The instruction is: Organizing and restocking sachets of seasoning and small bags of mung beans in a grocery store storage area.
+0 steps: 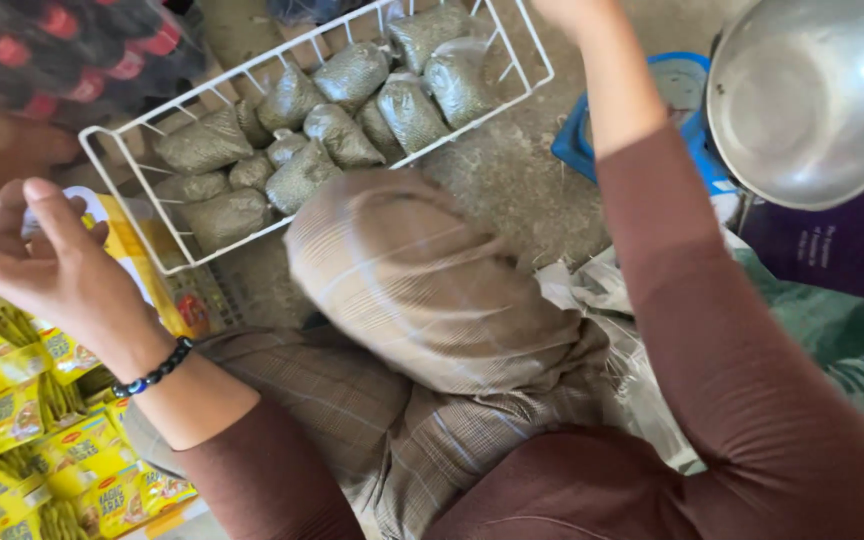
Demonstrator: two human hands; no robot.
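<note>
Left hand: the left hand [47, 265] is raised at the left side, palm turned up, fingers [47, 195] loosely curled round a small pale thing [80, 205] that is mostly hidden; what it is cannot be told.
Wrist: a dark bead bracelet [155, 372] sits just below that hand, above a brown sleeve [252, 470].
Under the hand: yellow sachets [42, 420] lie in rows right beneath it, reaching the lower left corner.
Right hand: the right arm [672, 300] stretches up and away; the hand itself is cut off by the top edge, so whether its fingers are open or closed cannot be told.
Basket: a white wire basket [127, 170] lies on the floor [512, 180] between the two arms, filled with small clear bags of greenish grain [352, 75].
Lap: a checked-cloth knee [422, 280] rises just before the basket.
Far right: a steel bowl [807, 100] rests on a blue scale [582, 140], close beside the right arm.
Top left: dark bottles with red caps [62, 40].
</note>
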